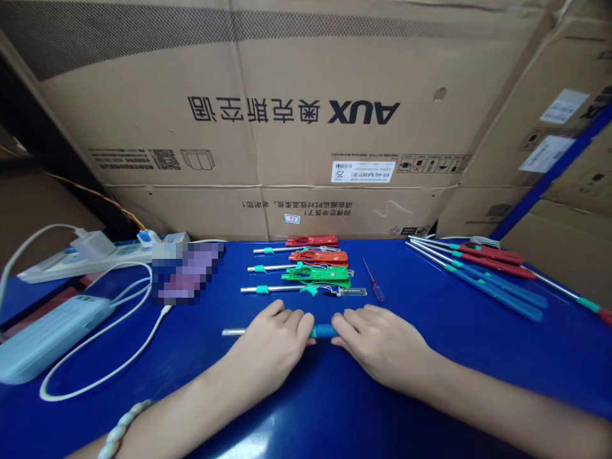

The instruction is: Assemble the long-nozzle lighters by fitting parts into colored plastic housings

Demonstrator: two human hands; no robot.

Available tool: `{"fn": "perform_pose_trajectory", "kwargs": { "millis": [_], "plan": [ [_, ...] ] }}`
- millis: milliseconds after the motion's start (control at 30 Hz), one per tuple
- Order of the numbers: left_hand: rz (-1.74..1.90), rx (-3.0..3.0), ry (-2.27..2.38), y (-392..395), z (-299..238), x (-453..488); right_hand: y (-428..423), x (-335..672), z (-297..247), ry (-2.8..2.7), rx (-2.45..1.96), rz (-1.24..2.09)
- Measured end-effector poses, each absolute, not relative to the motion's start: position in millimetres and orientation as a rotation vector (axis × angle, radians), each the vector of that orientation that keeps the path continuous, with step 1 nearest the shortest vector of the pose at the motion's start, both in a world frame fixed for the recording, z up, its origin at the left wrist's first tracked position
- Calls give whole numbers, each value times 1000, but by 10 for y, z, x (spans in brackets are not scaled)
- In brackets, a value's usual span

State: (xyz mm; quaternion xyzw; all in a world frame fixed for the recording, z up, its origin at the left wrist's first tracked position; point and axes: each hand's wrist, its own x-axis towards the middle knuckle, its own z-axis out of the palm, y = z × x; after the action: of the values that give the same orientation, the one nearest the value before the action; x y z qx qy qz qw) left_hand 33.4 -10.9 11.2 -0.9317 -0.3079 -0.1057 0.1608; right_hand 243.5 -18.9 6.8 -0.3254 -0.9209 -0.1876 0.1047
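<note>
The bench [329, 401] was blue and shiny. Behind it, across the top of the frame, stood a big brown box [272, 67] with upside-down letters [364, 112]. A white plug strip [136, 254] sat on the left, and other rods [521, 308] lay on the right. Red and green parts [327, 275] lay in the middle. Just below them, the left hand [282, 331] gripped a rod [326, 330] by its silver tube, and the right hand [380, 338] gripped its blue end.
</note>
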Motion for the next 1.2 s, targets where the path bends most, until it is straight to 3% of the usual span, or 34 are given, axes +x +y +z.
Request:
{"fn": "perform_pose_trajectory", "kwargs": {
  "millis": [467,733,867,1067,1200],
  "plan": [
    [-303,-2486,-871,-176,51,420,-194,2396,144,-2765,-1143,-286],
    [-266,-2441,-1021,80,245,190,97,2657,349,-2688,-1187,160],
    [-243,-2495,-1099,151,310,111,193,2743,311,-2657,-1170,89],
    [-521,-2984,-994,8,119,287,82,2510,58,-2711,-1048,-81],
    [-627,-3075,-1072,31,-29,336,83,2518,96,-2741,-1000,27]
  ]
}}
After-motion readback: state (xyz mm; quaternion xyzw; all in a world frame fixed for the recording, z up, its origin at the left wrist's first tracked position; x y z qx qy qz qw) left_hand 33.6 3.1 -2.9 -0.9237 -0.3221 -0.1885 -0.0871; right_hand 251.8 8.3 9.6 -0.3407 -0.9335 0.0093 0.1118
